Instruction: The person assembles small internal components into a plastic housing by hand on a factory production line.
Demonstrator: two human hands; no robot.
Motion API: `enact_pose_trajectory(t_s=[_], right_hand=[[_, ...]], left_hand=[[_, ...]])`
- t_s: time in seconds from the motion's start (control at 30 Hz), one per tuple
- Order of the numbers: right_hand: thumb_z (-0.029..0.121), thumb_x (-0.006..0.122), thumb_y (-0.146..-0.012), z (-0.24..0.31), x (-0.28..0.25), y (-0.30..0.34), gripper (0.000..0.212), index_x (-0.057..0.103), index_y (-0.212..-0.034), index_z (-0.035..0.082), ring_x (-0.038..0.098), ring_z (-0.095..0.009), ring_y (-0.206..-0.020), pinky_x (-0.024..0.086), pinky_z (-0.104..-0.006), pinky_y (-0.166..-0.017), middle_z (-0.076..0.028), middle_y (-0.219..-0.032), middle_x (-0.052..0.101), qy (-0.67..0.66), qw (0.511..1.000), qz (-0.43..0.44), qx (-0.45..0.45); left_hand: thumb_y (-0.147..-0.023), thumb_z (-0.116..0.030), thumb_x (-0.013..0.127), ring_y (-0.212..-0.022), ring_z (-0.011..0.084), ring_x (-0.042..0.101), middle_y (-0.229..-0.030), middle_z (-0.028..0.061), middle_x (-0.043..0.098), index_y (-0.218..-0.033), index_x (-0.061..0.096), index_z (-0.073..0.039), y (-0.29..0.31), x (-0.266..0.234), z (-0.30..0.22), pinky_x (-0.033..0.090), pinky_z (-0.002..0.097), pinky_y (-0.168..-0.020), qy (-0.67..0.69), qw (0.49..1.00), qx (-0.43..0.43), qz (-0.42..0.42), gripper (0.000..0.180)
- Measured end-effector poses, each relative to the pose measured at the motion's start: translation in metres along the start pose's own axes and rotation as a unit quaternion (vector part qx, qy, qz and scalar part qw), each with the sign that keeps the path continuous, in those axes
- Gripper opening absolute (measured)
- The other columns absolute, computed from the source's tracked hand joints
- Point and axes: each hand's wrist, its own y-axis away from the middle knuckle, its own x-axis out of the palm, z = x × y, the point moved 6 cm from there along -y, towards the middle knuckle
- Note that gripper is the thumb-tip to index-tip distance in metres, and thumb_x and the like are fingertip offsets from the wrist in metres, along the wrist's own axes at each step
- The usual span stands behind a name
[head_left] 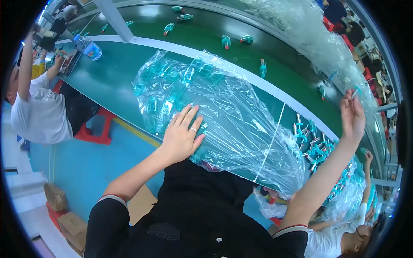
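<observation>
A large transparent plastic bag (228, 116) lies on the green worktable, with several teal see-through plastic covers (172, 92) inside its left part. My left hand (180, 135) rests on the bag's near edge, fingers stretched out and a ring on one. A small teal bit shows between its thumb and forefinger, too covered to name. Raised at the right, by the conveyor, my right hand (352, 114) pinches a small teal plastic piece (356, 92) in its fingertips. Below that forearm is a pile of small teal parts with metal tubes (316, 148).
Several teal and red parts (226, 41) lie spaced along the green conveyor (202, 26) beyond the table. A heap of transparent plastic (318, 43) lines its far side. At left stand a water bottle (88, 48) and a seated co-worker (43, 107); another person (344, 236) is at lower right.
</observation>
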Motion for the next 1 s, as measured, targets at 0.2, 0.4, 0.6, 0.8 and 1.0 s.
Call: enact_pose_trajectory(t_s=[0.2,0.4,0.6,0.8,1.0], right_hand=[[0.013,0.055,-0.107,0.015,-0.001,0.007,0.026,0.057,-0.128,-0.003,0.068,-0.023,-0.105,0.055,-0.0342,-0.092,-0.017,-0.120,0.069,0.238,0.956,-0.174,-0.012],[0.022,0.058,-0.106,-0.131,0.158,0.090,0.029,0.057,-0.128,0.005,0.069,-0.023,-0.105,0.053,-0.0376,-0.094,-0.015,-0.119,0.071,0.424,0.898,0.055,-0.106],[0.001,0.053,-0.103,-0.306,0.226,0.100,0.027,0.049,-0.129,0.001,0.067,-0.041,-0.120,0.055,-0.0445,-0.099,-0.022,-0.132,0.067,0.418,0.895,0.137,-0.071],[0.004,0.052,-0.106,-0.320,0.213,0.097,0.020,0.049,-0.124,-0.001,0.070,-0.033,-0.118,0.055,-0.0390,-0.098,-0.018,-0.135,0.068,0.485,0.866,0.113,-0.047],[0.005,0.052,-0.106,-0.318,0.216,0.094,0.018,0.048,-0.123,-0.001,0.072,-0.032,-0.115,0.057,-0.0378,-0.093,-0.016,-0.133,0.069,0.490,0.864,0.104,-0.058]], left_hand=[[-0.092,-0.018,0.069,-0.143,0.0455,0.042,-0.155,0.0223,0.043,-0.138,0.057,-0.005,0.001,-0.001,-0.003,0.040,0.0595,-0.113,-0.006,0.999,0.035,-0.020,0.049],[-0.091,-0.016,0.069,-0.140,0.0445,0.046,-0.152,0.0127,0.051,-0.134,0.059,-0.008,-0.001,-0.004,0.004,0.039,0.0573,-0.110,0.045,0.996,0.042,-0.064,0.044],[-0.087,-0.014,0.075,-0.138,0.0413,0.050,-0.145,0.0103,0.058,-0.130,0.062,-0.008,-0.003,-0.008,0.004,0.042,0.0519,-0.107,0.087,0.988,0.066,-0.105,0.045],[-0.081,-0.006,0.077,-0.133,0.0399,0.055,-0.136,0.0116,0.063,-0.129,0.063,-0.007,0.007,-0.013,0.013,0.044,0.0486,-0.104,0.162,0.973,0.096,-0.130,0.049],[-0.074,0.003,0.075,-0.104,0.0323,0.061,-0.116,0.0146,0.061,-0.102,0.053,-0.006,0.043,-0.004,0.053,0.049,0.0394,-0.090,0.292,0.902,0.055,-0.314,0.037]])
